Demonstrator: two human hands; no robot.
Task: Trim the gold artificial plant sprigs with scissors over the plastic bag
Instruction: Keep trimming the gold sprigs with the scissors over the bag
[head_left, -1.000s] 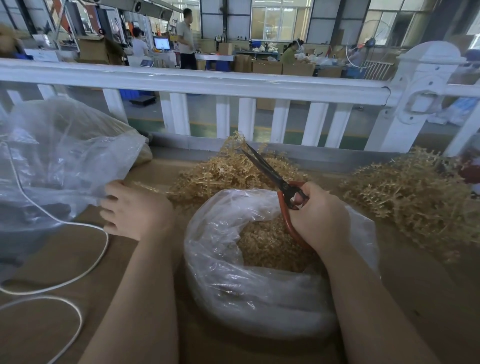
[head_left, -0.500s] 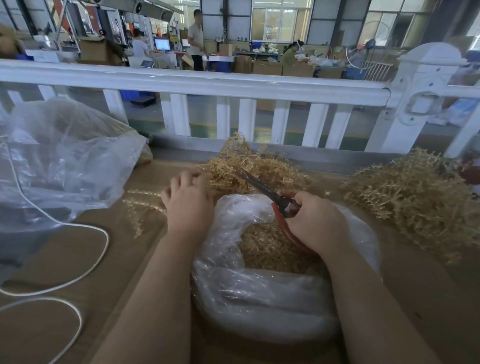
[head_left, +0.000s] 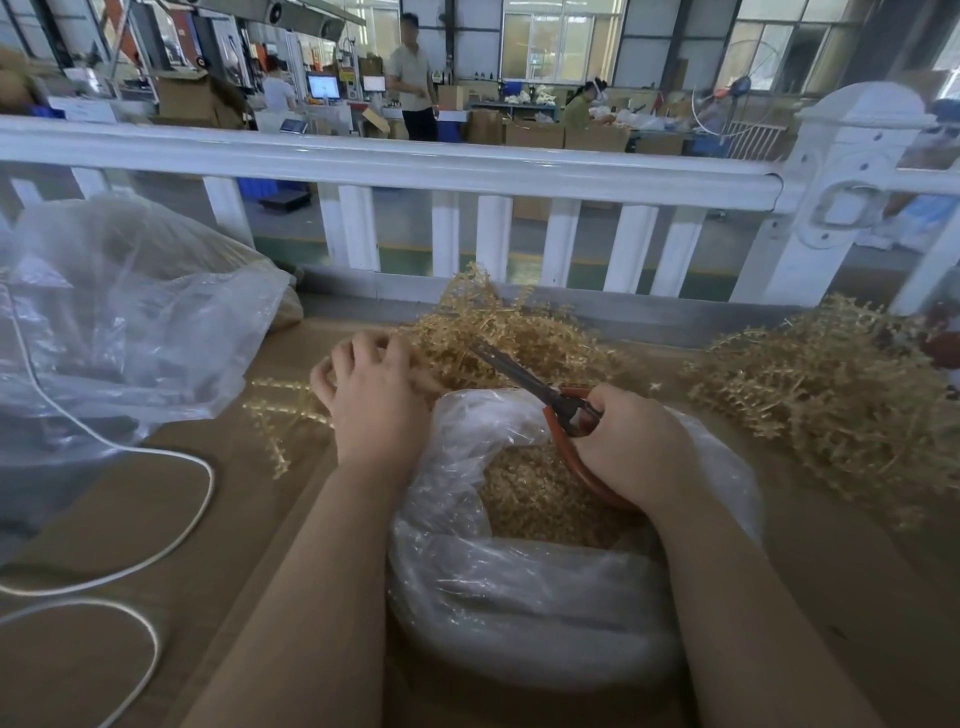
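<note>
A clear plastic bag (head_left: 519, 613) stands open in front of me, its inside filled with gold trimmings (head_left: 535, 499). Behind it lies a pile of gold sprigs (head_left: 519, 332). My left hand (head_left: 371, 395) reaches into the pile's left edge, fingers curled round sprigs there. My right hand (head_left: 628, 447) grips red-handled scissors (head_left: 550, 395) above the bag's mouth; the dark blades are nearly closed and point up-left into the pile. A few loose sprigs (head_left: 280, 405) trail on the table left of my left hand.
A second heap of gold sprigs (head_left: 831, 395) lies at the right. A big clear bag (head_left: 119, 322) sits at the left, a white cable (head_left: 156, 519) looping below it on the brown table (head_left: 883, 597). A white railing (head_left: 415, 166) borders the far edge.
My left hand moved from the table's left over to the sprig pile and closed on sprigs. The scissors dropped lower toward the bag, blades now nearly closed.
</note>
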